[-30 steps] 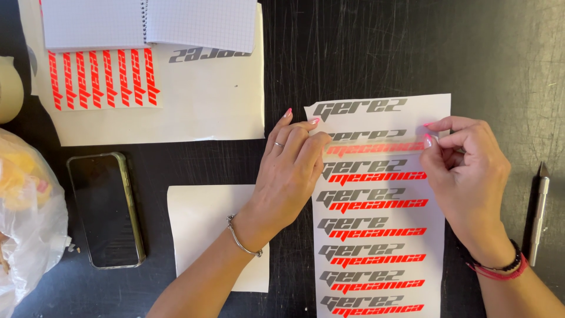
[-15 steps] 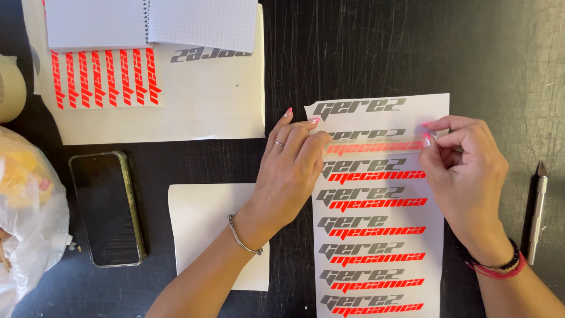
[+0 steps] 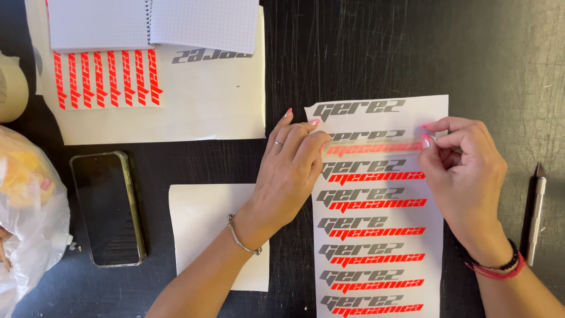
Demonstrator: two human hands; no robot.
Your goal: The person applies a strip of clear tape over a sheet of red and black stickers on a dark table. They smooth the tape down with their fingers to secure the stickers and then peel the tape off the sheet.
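A black scratched bench [image 3: 412,53] carries a tall white sheet of grey and neon-red vinyl lettering decals [image 3: 379,235], lying right of centre. Near its top, a clear strip of transfer tape [image 3: 376,141] stretches across the second decal. The left hand [image 3: 291,176] presses its closed fingers [image 3: 306,138] flat on the strip's left end; the right hand [image 3: 465,174] pinches the right end between thumb and forefinger. The step looks like laying tape over one decal; smoothing it down evenly would follow.
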